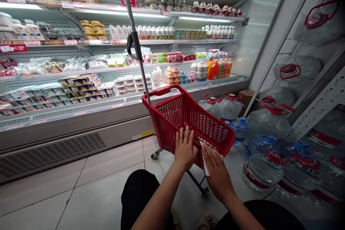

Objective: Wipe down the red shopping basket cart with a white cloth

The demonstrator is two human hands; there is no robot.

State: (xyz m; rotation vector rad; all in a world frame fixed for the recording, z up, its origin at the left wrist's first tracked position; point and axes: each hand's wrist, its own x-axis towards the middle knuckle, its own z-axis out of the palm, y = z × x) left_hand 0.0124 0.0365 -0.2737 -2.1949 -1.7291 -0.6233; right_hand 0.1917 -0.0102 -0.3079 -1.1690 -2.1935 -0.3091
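A small red plastic shopping cart (pixel 167 140) with lattice walls stands on the tiles in front of my knees. My left hand (pixel 185 148) rests on the cart's near rim, fingers stretched out and holding nothing. Just to its right, my right hand (pixel 217 172) presses a white cloth (pixel 206 163) against the same near side. The cloth shows past the edges of that hand, whose fingers lie straight and close together over it. Most of the cloth is hidden under the palm. A grey pole with a dark handle (pixel 134 45) rises from the cart's left end.
Behind the cart runs a refrigerated display case (pixel 113 118) stacked with yogurt tubs (pixel 130 82), bottles and bags. Large water jugs (pixel 262 172) crowd the floor at the right, with more on a white metal rack (pixel 283 48). Pale floor tiles (pixel 107 187) spread around the cart.
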